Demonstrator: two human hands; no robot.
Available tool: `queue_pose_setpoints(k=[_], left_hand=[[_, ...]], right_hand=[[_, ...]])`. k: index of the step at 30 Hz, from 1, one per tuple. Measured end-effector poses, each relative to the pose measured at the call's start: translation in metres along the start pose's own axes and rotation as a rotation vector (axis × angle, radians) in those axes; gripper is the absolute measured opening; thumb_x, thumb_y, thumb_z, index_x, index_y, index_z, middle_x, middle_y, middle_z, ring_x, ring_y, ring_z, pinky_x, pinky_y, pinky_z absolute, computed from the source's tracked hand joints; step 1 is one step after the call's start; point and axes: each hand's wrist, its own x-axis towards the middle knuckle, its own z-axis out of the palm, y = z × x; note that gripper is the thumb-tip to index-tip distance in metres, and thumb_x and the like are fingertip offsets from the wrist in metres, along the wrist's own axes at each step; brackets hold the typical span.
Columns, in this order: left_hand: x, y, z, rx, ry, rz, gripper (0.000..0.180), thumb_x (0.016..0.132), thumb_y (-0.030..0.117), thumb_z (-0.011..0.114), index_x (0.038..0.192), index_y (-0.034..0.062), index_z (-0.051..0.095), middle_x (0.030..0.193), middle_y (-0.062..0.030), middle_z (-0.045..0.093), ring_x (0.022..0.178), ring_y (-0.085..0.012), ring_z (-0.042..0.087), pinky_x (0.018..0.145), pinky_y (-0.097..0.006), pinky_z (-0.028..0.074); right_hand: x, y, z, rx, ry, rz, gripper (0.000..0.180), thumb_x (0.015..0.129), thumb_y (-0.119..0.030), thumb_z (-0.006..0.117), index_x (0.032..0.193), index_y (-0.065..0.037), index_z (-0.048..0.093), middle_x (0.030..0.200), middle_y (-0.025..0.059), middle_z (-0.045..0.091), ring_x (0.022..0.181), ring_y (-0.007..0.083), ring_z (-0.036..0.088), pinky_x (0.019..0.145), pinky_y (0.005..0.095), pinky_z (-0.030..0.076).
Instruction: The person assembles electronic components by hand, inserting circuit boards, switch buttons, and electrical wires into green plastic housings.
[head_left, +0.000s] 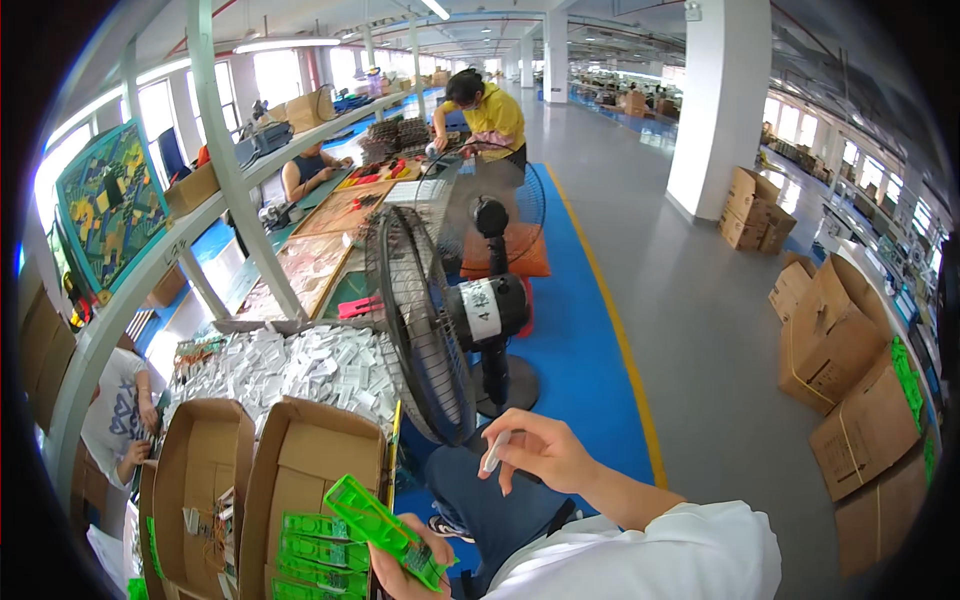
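My left hand is closed around a long bright green plastic housing at the bottom of the head view, in which a small green circuit board shows. My right hand, raised over my lap, pinches a small white plastic piece between thumb and fingers. Beside the left hand stands an open cardboard box with several green housings lined up in it. Left of it, a second cardboard box holds a few small wired parts. Behind both boxes spreads a large heap of white plastic pieces.
A black pedestal fan stands close ahead of my knees. Upright posts and a shelf rise at left. Co-workers, one in a yellow shirt, work along the bench. Cardboard boxes stand at right, past the yellow floor line.
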Motion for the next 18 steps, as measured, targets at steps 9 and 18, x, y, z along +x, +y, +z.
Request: queue_pose_setpoints(k=[9,18], left_hand=[[0.019,-0.004,0.018,-0.001,0.106,0.1,0.039,0.099,0.035,0.047,0.119,0.002,0.047,0.095,-0.0127,0.055,0.047,-0.0119,0.044,0.039,-0.024,0.033],[0.075,0.013,0.051,0.201,0.09,0.196,0.039,0.102,0.037,0.039,0.113,0.0018,0.05,0.088,-0.0101,0.057,0.047,-0.0098,0.043,0.039,-0.023,0.033]], right_hand=[[0.026,-0.026,-0.003,-0.028,-0.108,-0.064,0.036,0.089,0.004,0.062,0.124,0.0,0.053,0.092,0.0069,0.062,0.083,0.0158,0.066,0.055,0.0231,0.049],[0.078,-0.02,0.016,0.035,-0.112,-0.131,0.031,0.086,0.005,0.065,0.116,0.003,0.059,0.093,0.0143,0.069,0.073,0.014,0.064,0.061,0.0254,0.052]])
